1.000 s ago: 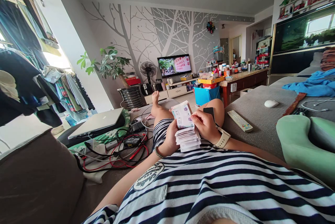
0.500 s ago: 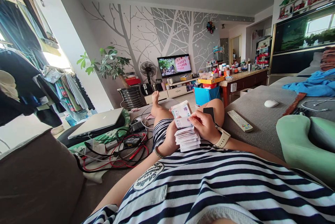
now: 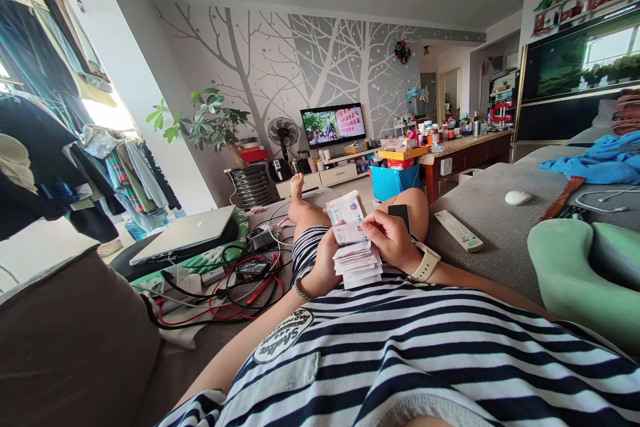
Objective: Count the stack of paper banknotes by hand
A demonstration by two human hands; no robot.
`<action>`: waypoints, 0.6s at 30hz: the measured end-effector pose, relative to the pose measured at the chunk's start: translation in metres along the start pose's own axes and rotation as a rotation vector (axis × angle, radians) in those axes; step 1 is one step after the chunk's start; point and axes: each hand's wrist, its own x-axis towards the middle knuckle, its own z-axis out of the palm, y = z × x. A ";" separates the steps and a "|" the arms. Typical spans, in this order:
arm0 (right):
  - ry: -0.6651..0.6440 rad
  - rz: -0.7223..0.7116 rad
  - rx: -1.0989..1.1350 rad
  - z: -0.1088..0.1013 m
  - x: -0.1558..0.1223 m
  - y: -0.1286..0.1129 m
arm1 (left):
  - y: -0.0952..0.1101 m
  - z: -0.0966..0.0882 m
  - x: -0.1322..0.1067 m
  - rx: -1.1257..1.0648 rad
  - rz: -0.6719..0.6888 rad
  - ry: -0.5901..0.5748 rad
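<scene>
My left hand is closed around a thick wad of banknote-like paper slips, pale with bluish and purple print. The lower ends of the wad fold down and fan out in layers toward my striped shirt. My right hand pinches the right edge of the slip facing me, thumb on its front. Both hands are close together above my lap. How the left fingers sit behind the wad is hidden.
A black phone-like object rests by my right thigh. Right of it on the grey sofa lie a remote, a white mouse and a green cushion. Tangled cables and a laptop lie on the left.
Both hands and the wad are almost where they were, with only a very slight shift of the slips. The television picture's text has changed.
</scene>
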 end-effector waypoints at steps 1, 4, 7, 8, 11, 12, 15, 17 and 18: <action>-0.003 0.003 -0.002 0.000 0.000 0.000 | 0.001 0.002 -0.001 0.005 -0.007 -0.004; -0.007 0.009 -0.007 0.000 0.000 0.000 | 0.006 0.009 -0.006 0.005 -0.039 0.020; -0.008 0.006 -0.007 0.000 0.001 0.001 | 0.008 0.014 -0.009 0.003 -0.046 0.043; -0.007 0.003 -0.006 0.000 0.001 0.001 | 0.008 0.014 -0.009 0.005 -0.042 0.043; -0.007 -0.004 -0.006 0.000 0.001 0.001 | 0.007 0.012 -0.008 0.019 -0.026 0.036; -0.008 -0.002 -0.008 0.000 0.001 0.000 | 0.006 0.010 -0.008 0.022 -0.024 0.033; -0.012 0.005 -0.012 0.000 0.001 0.001 | 0.004 0.007 -0.006 0.011 -0.032 0.024; -0.010 0.002 -0.017 0.000 0.001 0.001 | 0.004 0.006 -0.005 0.002 -0.035 0.026; -0.009 -0.001 -0.019 0.000 0.001 0.001 | 0.005 0.007 -0.005 0.003 -0.034 0.029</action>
